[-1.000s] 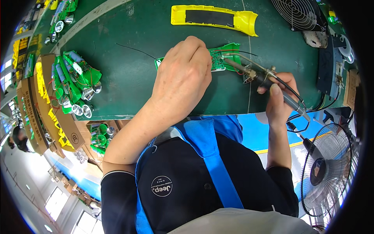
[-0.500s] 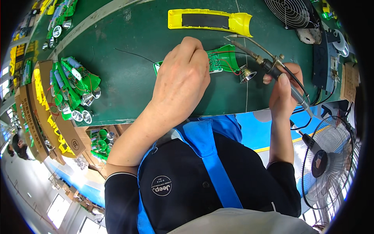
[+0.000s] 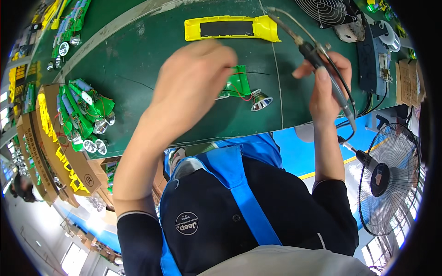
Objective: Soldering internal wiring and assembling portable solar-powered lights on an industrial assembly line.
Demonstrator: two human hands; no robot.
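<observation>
My left hand [image 3: 191,85] is over a green torch housing [image 3: 240,83], smeared by motion. It hides most of the housing, and I cannot make out whether the fingers grip anything. From the housing's right end, red wire leads to a shiny cone reflector [image 3: 261,103] lying on the bench; a black wire sticks out there too. My right hand [image 3: 326,87] is closed round a soldering iron [image 3: 314,57] with a thin metal tube alongside. The iron's tip points up and left, apart from the housing, near the right end of a yellow half-shell [image 3: 230,28].
A pile of green torch assemblies [image 3: 87,112] lies on the bench's left, with more at the far left. A cardboard box [image 3: 73,152] holding yellow parts stands beside the bench. At the far right are a guarded fan [image 3: 322,10] and dark equipment [image 3: 374,60]; another fan [image 3: 380,179] stands lower right.
My left hand has swung left and is now blurred. The green housing and reflector have shifted left and slightly nearer. The soldering iron's tip has moved away from me, past the yellow half-shell's end.
</observation>
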